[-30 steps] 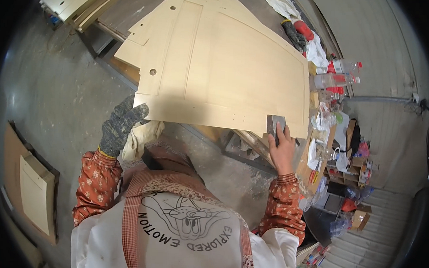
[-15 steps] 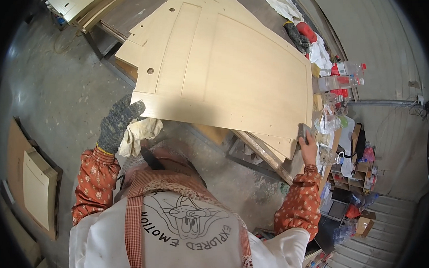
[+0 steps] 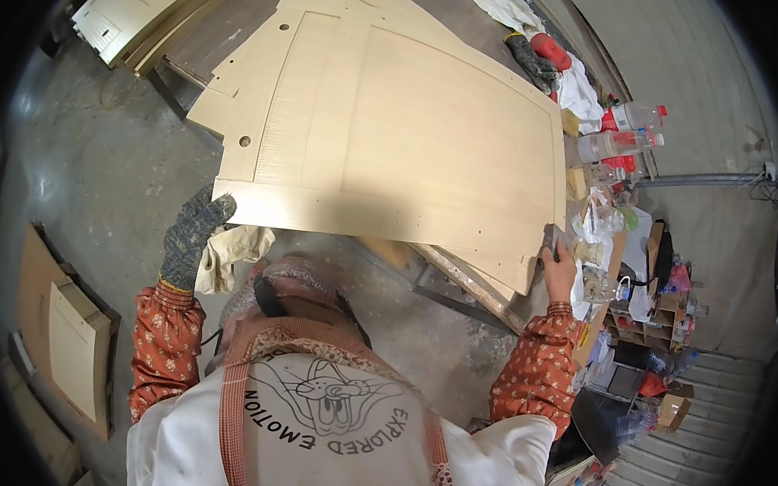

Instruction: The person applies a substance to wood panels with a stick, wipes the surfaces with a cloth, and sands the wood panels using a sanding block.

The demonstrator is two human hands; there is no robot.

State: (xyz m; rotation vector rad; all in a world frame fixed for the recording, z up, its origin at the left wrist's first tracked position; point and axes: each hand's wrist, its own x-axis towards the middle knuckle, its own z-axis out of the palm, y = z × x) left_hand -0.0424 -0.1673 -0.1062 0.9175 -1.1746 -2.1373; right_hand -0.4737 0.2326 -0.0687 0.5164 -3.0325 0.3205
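A cream cabinet door panel point(image 3: 450, 133) with grooved frame lines and two round hinge holes lies on top of similar panels on a bench. My left hand point(image 3: 189, 239), in a dark grey knit glove, grips its near left corner, thumb on top. A crumpled off-white cloth point(image 3: 232, 252) hangs from that same hand, below the panel's edge. My bare right hand point(image 3: 560, 272) is closed around a small dark grey block point(image 3: 549, 236), which looks like a sanding sponge. The block rests against the panel's near right corner. My left fingers under the panel are hidden.
Clear plastic bottles point(image 3: 619, 146) and rags line the bench's right side. Beyond them lie a dark glove point(image 3: 531, 58) and a red object point(image 3: 551, 52). More panels stack at upper left point(image 3: 126, 10), and others lean at lower left point(image 3: 74, 338). A wooden bar point(image 3: 470, 286) juts out beneath the panels.
The panel's left end has shifted left and a little toward me, with my left hand and the cloth. My right hand and the block stay at the near right corner.
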